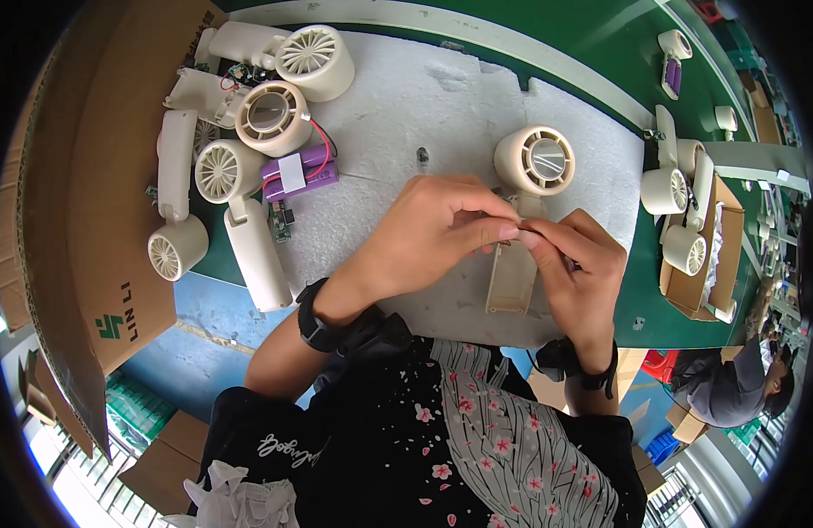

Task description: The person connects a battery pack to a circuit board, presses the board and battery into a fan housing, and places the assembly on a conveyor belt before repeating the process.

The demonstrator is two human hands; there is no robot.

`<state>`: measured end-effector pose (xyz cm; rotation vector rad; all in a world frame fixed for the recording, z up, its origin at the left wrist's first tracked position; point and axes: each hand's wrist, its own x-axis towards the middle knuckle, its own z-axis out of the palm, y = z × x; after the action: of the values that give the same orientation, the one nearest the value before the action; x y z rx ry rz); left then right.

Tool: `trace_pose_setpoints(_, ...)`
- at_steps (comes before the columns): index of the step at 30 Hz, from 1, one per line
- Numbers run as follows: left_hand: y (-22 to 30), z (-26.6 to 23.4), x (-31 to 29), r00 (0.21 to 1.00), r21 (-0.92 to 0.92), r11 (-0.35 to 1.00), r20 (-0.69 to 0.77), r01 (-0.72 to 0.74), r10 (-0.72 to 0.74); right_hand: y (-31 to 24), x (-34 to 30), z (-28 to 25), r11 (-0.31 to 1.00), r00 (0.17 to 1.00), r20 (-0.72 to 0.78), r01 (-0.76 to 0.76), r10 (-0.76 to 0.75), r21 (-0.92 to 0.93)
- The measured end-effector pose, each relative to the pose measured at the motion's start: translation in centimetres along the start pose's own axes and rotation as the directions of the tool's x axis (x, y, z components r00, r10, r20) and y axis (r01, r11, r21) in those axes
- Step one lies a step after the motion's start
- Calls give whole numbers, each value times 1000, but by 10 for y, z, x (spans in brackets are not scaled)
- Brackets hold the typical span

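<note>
I see the left hand (441,236) and right hand (578,268) pinched closed, holding something I cannot tell, over the open fan (517,163) on the foam board (406,114); I'd pinch lightly.

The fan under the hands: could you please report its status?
Left hand and right hand: fingers pinched close together over open handle; anything held, too small to tell. Fan: on white foam. In the way: hands hide the handle's middle.
</note>
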<state>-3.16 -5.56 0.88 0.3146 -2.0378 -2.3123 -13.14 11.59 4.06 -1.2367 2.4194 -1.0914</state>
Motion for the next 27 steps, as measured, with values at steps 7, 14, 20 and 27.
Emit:
trace_pose_setpoints(7,-8,-1,1,1000,-171,985,14,-21,24,7,4,0,975,987,121,-125,103,183)
trace_pose_setpoints(14,-2,-5,1,997,-131,989,53,66,-59,12,5,-3,905,959,212,-251,186,342)
trace_pose_setpoints(20,-3,-6,2,993,-163,984,107,68,-51,13,4,0,899,969,187,-221,159,378)
trace_pose_setpoints(27,-4,-6,-2,996,-125,991,69,-48,58,15,3,2,903,976,175,-186,126,387)
